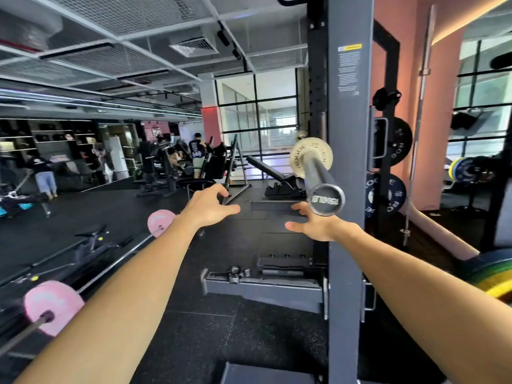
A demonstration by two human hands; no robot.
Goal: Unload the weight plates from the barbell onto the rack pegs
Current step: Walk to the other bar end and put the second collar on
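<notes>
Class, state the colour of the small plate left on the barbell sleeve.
Pale cream or off-white plate, seen in the head view.

Two bare forearms are showing from the lower corners, with no sleeve covering either as far back as the frame edge. The left hand (206, 207) and the right hand (318, 224) are wearing no gloves, and no ring, watch or wrist strap is showing on either. The arms are looking lean and smooth, and the fingernails that can be made out are looking short and plain.
</notes>
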